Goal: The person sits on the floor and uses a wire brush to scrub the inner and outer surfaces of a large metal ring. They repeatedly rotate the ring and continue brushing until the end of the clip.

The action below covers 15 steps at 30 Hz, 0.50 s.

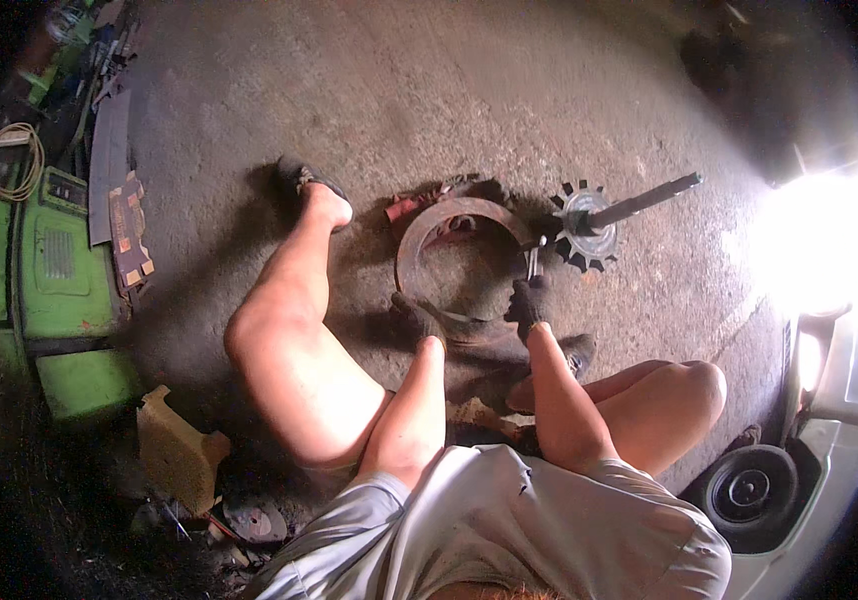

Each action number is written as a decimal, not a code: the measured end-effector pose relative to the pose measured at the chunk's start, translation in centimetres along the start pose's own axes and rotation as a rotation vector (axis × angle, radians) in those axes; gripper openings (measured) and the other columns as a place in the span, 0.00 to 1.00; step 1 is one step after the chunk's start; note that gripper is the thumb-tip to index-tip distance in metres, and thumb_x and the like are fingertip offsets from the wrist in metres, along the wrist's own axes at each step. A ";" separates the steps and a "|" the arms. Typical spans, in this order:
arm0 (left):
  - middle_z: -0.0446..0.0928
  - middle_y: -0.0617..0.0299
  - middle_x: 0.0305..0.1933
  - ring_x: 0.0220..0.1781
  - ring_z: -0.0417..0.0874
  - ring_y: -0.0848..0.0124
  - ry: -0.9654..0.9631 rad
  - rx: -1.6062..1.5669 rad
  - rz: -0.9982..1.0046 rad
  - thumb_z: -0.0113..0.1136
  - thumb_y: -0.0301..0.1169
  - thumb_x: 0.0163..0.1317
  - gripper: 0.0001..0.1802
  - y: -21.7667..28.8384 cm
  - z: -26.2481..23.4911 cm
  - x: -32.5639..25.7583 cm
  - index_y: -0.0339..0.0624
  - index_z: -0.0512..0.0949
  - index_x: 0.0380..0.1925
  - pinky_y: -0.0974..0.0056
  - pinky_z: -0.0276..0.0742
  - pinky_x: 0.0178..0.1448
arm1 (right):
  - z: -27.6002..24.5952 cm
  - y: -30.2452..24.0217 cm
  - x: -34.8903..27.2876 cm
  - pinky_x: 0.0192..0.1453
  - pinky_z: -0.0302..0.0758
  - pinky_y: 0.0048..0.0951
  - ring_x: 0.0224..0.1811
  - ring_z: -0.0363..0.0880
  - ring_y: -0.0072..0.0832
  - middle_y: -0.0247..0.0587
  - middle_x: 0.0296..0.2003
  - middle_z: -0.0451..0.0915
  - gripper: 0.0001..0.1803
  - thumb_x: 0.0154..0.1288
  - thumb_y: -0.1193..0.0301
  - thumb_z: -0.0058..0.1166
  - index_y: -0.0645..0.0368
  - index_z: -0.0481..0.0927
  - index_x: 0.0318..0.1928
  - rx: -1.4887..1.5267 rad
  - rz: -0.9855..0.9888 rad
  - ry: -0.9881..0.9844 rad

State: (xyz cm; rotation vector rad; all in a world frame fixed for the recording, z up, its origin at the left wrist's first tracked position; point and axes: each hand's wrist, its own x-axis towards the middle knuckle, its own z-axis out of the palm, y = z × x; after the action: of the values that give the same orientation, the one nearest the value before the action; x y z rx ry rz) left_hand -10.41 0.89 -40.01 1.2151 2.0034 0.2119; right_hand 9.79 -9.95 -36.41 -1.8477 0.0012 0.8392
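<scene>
A large rusty metal ring [417, 240] stands in front of me, between my legs. My left hand [415, 319], in a dark glove, is closed on its near left edge. At the ring's right side is my right hand [528, 303], also gloved and closed. A short, shiny metal hand tool [536, 262] sticks up from it; its exact kind is too small to make out. Just beyond the tool, a toothed metal wheel [589, 226] with a long shaft [649, 200] rests on the floor. Behind the ring, a reddish metal part [409, 208] is partly hidden.
Green machine panels [67, 270] with a coiled cable [17, 165] line the left. Torn cardboard [177, 452] and a disc [254, 520] lie at lower left. A wheel [749, 495] stands at lower right beside a pale vehicle body. Bright light glares at right over the concrete floor [369, 90].
</scene>
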 end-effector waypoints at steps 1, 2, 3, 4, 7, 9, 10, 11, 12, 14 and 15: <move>0.73 0.39 0.71 0.71 0.75 0.49 0.092 0.146 0.118 0.45 0.50 0.79 0.31 -1.0 1.6 0.7 0.37 0.73 0.69 0.53 0.69 0.74 | -0.5 0.0 0.6 0.17 0.73 0.38 0.18 0.73 0.33 0.39 0.26 0.72 0.14 0.68 0.66 0.57 0.51 0.68 0.49 -0.006 0.084 0.015; 0.73 0.39 0.71 0.71 0.75 0.50 0.175 0.285 0.247 0.43 0.51 0.81 0.32 -1.9 3.5 1.6 0.37 0.71 0.70 0.53 0.70 0.73 | -0.6 0.1 1.1 0.16 0.69 0.35 0.16 0.68 0.28 0.34 0.23 0.70 0.12 0.71 0.62 0.57 0.50 0.69 0.44 -0.022 0.093 0.041; 0.73 0.41 0.71 0.71 0.75 0.51 0.220 0.022 0.139 0.42 0.49 0.81 0.31 -2.9 5.2 2.5 0.37 0.70 0.71 0.53 0.70 0.73 | -0.8 0.1 1.6 0.15 0.64 0.33 0.13 0.64 0.24 0.28 0.21 0.68 0.13 0.73 0.57 0.57 0.50 0.71 0.39 -0.043 0.125 0.107; 0.73 0.42 0.70 0.71 0.75 0.52 0.264 -0.239 0.026 0.41 0.48 0.82 0.30 -3.7 6.6 3.2 0.37 0.68 0.71 0.54 0.70 0.73 | -1.2 -0.2 2.0 0.16 0.67 0.33 0.15 0.67 0.25 0.31 0.22 0.70 0.12 0.73 0.59 0.57 0.52 0.71 0.41 -0.089 0.011 0.075; 0.70 0.43 0.73 0.74 0.72 0.55 0.175 -0.220 0.083 0.40 0.46 0.83 0.29 -5.7 8.2 3.5 0.37 0.66 0.73 0.56 0.65 0.76 | -1.1 -1.7 3.4 0.18 0.73 0.33 0.18 0.72 0.28 0.36 0.25 0.73 0.12 0.73 0.61 0.56 0.55 0.72 0.45 -0.220 -0.090 0.068; 0.68 0.44 0.76 0.76 0.69 0.57 0.074 -0.142 0.117 0.39 0.44 0.84 0.29 -5.5 7.3 2.7 0.36 0.65 0.73 0.57 0.62 0.79 | -0.1 -2.7 4.0 0.18 0.73 0.32 0.18 0.72 0.27 0.37 0.26 0.73 0.13 0.76 0.59 0.54 0.56 0.72 0.45 -0.203 -0.140 0.006; 0.68 0.45 0.76 0.77 0.69 0.57 0.046 -0.204 0.068 0.39 0.44 0.84 0.28 -5.1 6.4 2.3 0.36 0.65 0.74 0.58 0.60 0.79 | 1.2 -3.2 4.6 0.18 0.73 0.32 0.19 0.73 0.27 0.37 0.26 0.74 0.14 0.77 0.58 0.54 0.56 0.73 0.46 -0.257 -0.198 0.048; 0.67 0.45 0.77 0.78 0.68 0.58 0.021 -0.265 0.019 0.39 0.43 0.84 0.28 -4.5 5.5 1.9 0.36 0.65 0.74 0.58 0.59 0.80 | 2.6 -3.6 5.2 0.18 0.73 0.32 0.19 0.73 0.27 0.37 0.26 0.74 0.15 0.78 0.57 0.53 0.57 0.73 0.47 -0.290 -0.301 0.068; 0.67 0.45 0.77 0.77 0.68 0.57 0.063 -0.267 0.024 0.39 0.42 0.84 0.28 -3.9 4.9 1.4 0.36 0.66 0.73 0.57 0.59 0.80 | 3.6 -3.8 5.5 0.19 0.72 0.32 0.20 0.73 0.27 0.37 0.27 0.74 0.16 0.78 0.56 0.53 0.57 0.73 0.48 -0.292 -0.392 0.064; 0.68 0.45 0.76 0.77 0.69 0.57 0.146 -0.271 0.038 0.38 0.41 0.84 0.26 -3.3 4.4 0.8 0.36 0.69 0.72 0.56 0.60 0.80 | 5.7 -4.0 6.0 0.19 0.72 0.32 0.21 0.73 0.27 0.38 0.27 0.74 0.17 0.79 0.55 0.52 0.58 0.74 0.50 -0.241 -0.354 0.045; 0.69 0.45 0.76 0.76 0.70 0.55 0.293 -0.077 0.079 0.38 0.40 0.84 0.26 -3.1 4.5 0.9 0.36 0.70 0.71 0.55 0.60 0.80 | 6.5 -4.0 6.0 0.32 0.72 0.38 0.32 0.76 0.37 0.46 0.36 0.77 0.20 0.78 0.54 0.52 0.58 0.76 0.53 -0.269 -0.312 0.058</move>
State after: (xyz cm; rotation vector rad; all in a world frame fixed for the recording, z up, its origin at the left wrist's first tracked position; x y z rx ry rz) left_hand -9.71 -1.14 -45.15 1.2744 2.1737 0.5285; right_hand 12.28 -0.61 -37.69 -2.0544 -0.3704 0.5875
